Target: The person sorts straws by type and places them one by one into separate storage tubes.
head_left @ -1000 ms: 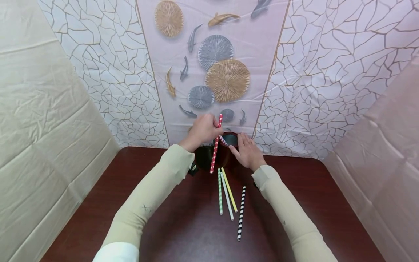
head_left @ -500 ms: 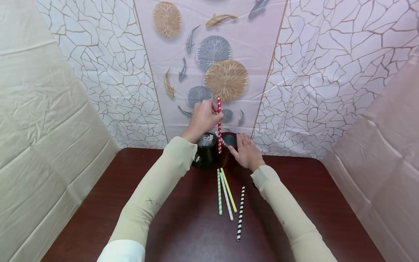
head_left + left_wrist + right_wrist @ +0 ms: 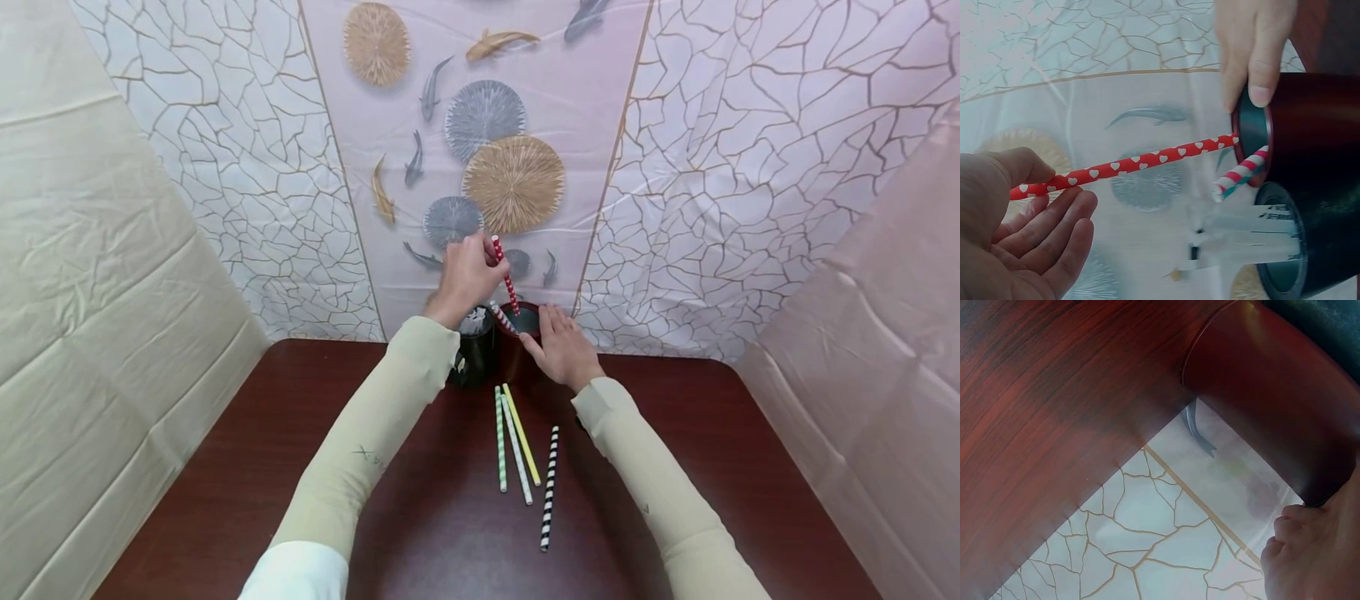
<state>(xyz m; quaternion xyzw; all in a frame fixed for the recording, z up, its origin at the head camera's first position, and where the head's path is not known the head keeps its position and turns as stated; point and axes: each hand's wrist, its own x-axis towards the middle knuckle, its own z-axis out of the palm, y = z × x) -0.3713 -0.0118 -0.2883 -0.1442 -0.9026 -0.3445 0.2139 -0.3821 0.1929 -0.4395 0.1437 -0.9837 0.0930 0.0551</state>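
Observation:
My left hand (image 3: 471,271) pinches a red paper straw with white hearts (image 3: 1125,164) between thumb and fingers. Its lower end is at the mouth of a dark red cup (image 3: 1316,125). A striped straw in red, white and green (image 3: 1241,173) leans inside this cup and sticks out over the rim. My right hand (image 3: 566,348) rests against the cup's right side with straight fingers, the thumb on the near side of the rim. Left of it stands a black cup (image 3: 475,358) with white plastic-looking strips (image 3: 1247,234) in its mouth.
On the dark wood table (image 3: 637,467) in front of the cups lie a green striped straw (image 3: 501,442), a pale straw (image 3: 517,450), a yellow straw (image 3: 522,433) and a black-and-white striped straw (image 3: 550,492). A patterned cloth (image 3: 420,292) hangs close behind the cups.
My left hand rose with the red straw from in front of the cups, then swung its lower end into line with the red cup's mouth. My right hand stayed at the cup.

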